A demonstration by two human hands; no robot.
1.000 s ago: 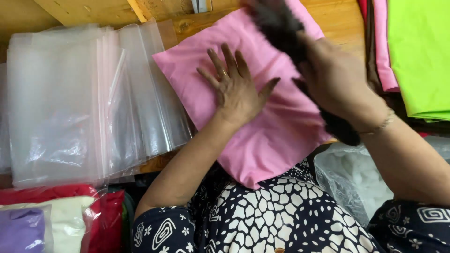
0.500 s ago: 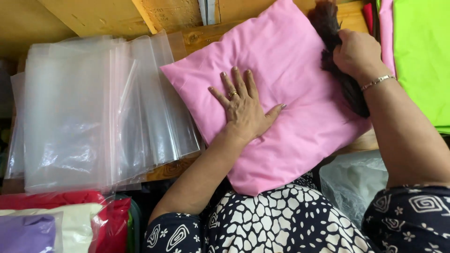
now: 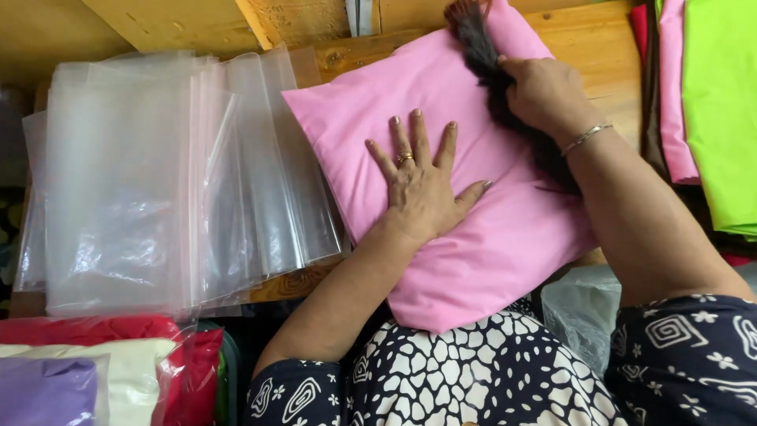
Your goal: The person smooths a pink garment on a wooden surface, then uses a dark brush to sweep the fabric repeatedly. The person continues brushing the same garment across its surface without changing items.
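A pink pillow [image 3: 505, 237] lies tilted on the wooden table [image 3: 599, 55], its near corner over my lap. My left hand [image 3: 422, 185] rests flat on the pillow's middle, fingers spread, a ring on one finger. My right hand [image 3: 544, 95], with a thin bracelet at the wrist, is closed around a dark bristly brush [image 3: 481, 47] at the pillow's upper right part. The brush's dark end sticks up past the pillow's top edge, and another dark part shows below my wrist.
A fanned stack of clear plastic bags [image 3: 165, 181] lies left of the pillow. Folded fabrics in pink [image 3: 674, 87] and bright green [image 3: 721, 102] sit at the right. Bagged red, cream and purple items [image 3: 87, 371] are at lower left. A crumpled clear bag [image 3: 579, 312] sits by my lap.
My right hand with the brush has moved up along the pillow toward its top edge. My left hand stays pressed flat on the pillow.
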